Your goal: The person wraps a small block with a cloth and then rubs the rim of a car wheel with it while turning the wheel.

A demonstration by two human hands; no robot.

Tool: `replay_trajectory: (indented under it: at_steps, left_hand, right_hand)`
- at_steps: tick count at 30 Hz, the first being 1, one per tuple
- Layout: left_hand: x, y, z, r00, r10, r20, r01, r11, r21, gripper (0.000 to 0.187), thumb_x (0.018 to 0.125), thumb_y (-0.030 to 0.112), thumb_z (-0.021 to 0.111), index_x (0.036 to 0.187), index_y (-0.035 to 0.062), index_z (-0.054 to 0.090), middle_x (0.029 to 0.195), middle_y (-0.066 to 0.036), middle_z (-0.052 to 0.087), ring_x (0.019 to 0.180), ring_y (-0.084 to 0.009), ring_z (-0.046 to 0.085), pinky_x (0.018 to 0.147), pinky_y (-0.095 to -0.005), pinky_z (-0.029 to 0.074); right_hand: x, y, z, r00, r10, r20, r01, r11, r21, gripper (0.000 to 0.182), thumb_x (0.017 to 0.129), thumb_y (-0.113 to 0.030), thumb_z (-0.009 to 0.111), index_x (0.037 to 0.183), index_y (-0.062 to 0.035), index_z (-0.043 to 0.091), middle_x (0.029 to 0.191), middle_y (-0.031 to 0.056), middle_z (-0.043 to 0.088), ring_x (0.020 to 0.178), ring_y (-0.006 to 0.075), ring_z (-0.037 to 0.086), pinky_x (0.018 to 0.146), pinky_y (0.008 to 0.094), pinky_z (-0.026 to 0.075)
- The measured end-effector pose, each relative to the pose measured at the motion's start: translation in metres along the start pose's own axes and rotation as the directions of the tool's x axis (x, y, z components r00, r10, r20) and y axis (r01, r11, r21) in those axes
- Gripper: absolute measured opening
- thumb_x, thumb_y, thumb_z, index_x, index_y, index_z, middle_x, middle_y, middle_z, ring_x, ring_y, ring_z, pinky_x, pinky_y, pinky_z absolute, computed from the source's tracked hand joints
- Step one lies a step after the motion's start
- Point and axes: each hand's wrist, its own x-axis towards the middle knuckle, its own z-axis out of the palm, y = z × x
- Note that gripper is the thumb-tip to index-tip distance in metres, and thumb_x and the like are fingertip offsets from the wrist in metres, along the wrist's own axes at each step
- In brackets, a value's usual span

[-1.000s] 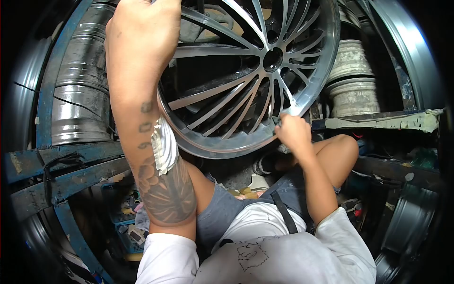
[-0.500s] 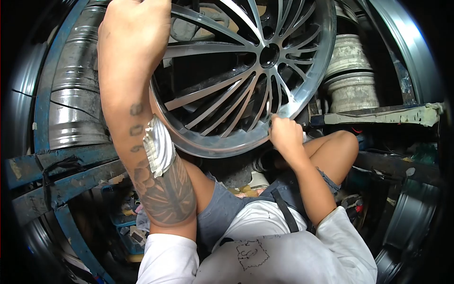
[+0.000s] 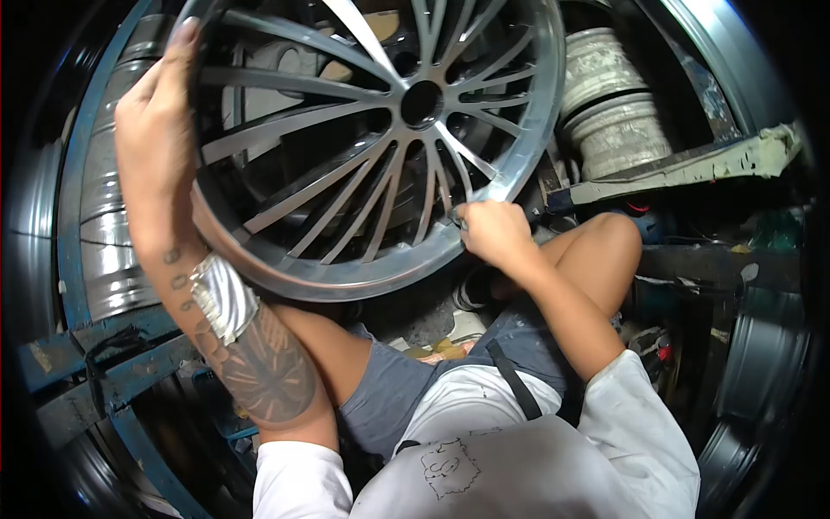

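A large multi-spoke alloy wheel rim stands tilted in front of me, with a dark round hole at its hub and bright spoke faces. My left hand is at its left edge, fingers pointing up along the outer lip and closed against it. Low on the right side, my right hand is curled around the lip. A small dark spot shows by its fingers, too small to name. The inner sides of both hands' fingers are partly hidden.
Stacked metal rims stand behind on the right, and more shiny rims on the left. A blue metal frame runs along the left. A paint-crusted bar juts in at the right, above my bent knee.
The wheel rim has shifted left and turned slightly. My left hand has moved left and down, its fingers now stretched upward. My right hand has moved a little left and up.
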Motion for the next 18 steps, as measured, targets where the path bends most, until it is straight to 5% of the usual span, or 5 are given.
replay_trajectory:
  at_steps: [5, 7, 12, 15, 18]
  left_hand:
    - [0.008, -0.016, -0.01, 0.998, -0.06, 0.008, 0.059, 0.996, 0.067, 0.052, 0.101, 0.042, 0.068, 0.123, -0.0043, 0.073, 0.103, -0.007, 0.075, 0.095, -0.0118, 0.065, 0.091, -0.0241, 0.046]
    - [0.008, -0.02, -0.014, 0.999, -0.047, 0.025, 0.045, 0.997, 0.059, 0.053, 0.103, 0.042, 0.065, 0.128, -0.0042, 0.071, 0.113, -0.01, 0.075, 0.105, -0.0145, 0.067, 0.098, -0.0255, 0.046]
    - [0.013, -0.03, -0.019, 0.996, -0.083, 0.044, 0.082, 0.996, 0.019, 0.058, 0.104, 0.043, 0.063, 0.134, -0.0059, 0.065, 0.132, -0.017, 0.069, 0.127, -0.0209, 0.063, 0.111, -0.0295, 0.042]
    - [0.012, -0.025, -0.016, 0.987, -0.161, 0.004, 0.161, 0.987, 0.015, 0.059, 0.103, 0.045, 0.064, 0.133, -0.006, 0.066, 0.129, -0.017, 0.07, 0.122, -0.0202, 0.064, 0.108, -0.0299, 0.043]
    - [0.012, -0.024, -0.012, 0.989, -0.138, -0.046, 0.14, 0.989, 0.04, 0.061, 0.102, 0.047, 0.064, 0.131, -0.006, 0.068, 0.124, -0.015, 0.071, 0.116, -0.0192, 0.065, 0.104, -0.0297, 0.045]
  right_hand:
    - [-0.003, -0.004, 0.015, 0.999, -0.029, -0.018, 0.028, 0.999, -0.039, 0.016, 0.083, -0.013, 0.063, 0.085, -0.0068, 0.077, 0.084, 0.019, 0.076, 0.081, 0.0358, 0.076, 0.074, 0.048, 0.061]
    - [-0.002, 0.008, 0.008, 0.997, -0.007, -0.078, 0.013, 0.997, 0.075, 0.015, 0.084, -0.013, 0.063, 0.083, -0.0066, 0.077, 0.085, 0.0191, 0.076, 0.081, 0.0345, 0.077, 0.072, 0.0456, 0.061]
    - [-0.012, -0.012, 0.03, 0.996, -0.015, -0.085, 0.017, 1.0, 0.026, 0.013, 0.081, -0.012, 0.065, 0.087, -0.0069, 0.075, 0.083, 0.0185, 0.076, 0.077, 0.0338, 0.076, 0.067, 0.0458, 0.06]
    - [-0.009, 0.004, 0.012, 0.996, 0.08, -0.032, -0.077, 0.992, 0.099, 0.015, 0.084, -0.012, 0.065, 0.091, -0.0083, 0.077, 0.082, 0.017, 0.076, 0.078, 0.0313, 0.077, 0.068, 0.0438, 0.061]
    - [-0.02, -0.017, 0.029, 0.989, 0.023, -0.149, -0.015, 0.998, 0.057, 0.014, 0.082, -0.013, 0.064, 0.09, -0.0073, 0.075, 0.079, 0.0174, 0.075, 0.074, 0.0335, 0.076, 0.065, 0.046, 0.06]
